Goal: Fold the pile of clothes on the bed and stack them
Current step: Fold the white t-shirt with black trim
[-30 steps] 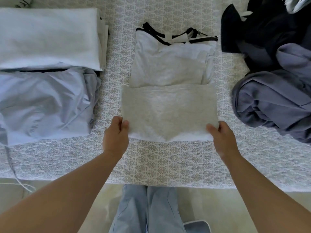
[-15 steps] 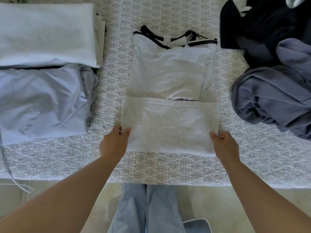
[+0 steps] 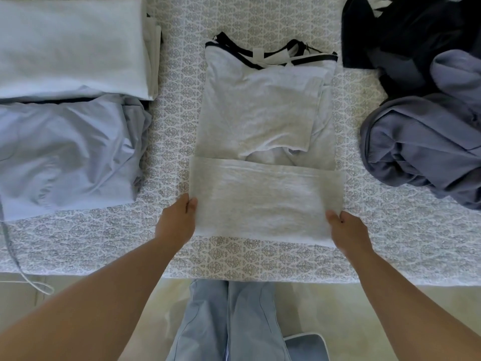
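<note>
While the grey T-shirt [image 3: 263,121] lies mid-bed [image 3: 234,256], left hand [image 3: 177,222] and right hand [image 3: 347,230] pinch its folded hem flap's corners, flap apparently lifted, blurry. Folded stack [image 3: 70,48] left, unfolded pile [image 3: 421,142] right.

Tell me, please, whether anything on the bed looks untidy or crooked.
The grey T-shirt with dark neck trim has a crooked inner fold, with wrinkled cloth bunched near its lower right. The crumpled purple-grey garment at the right edge is not folded.
</note>
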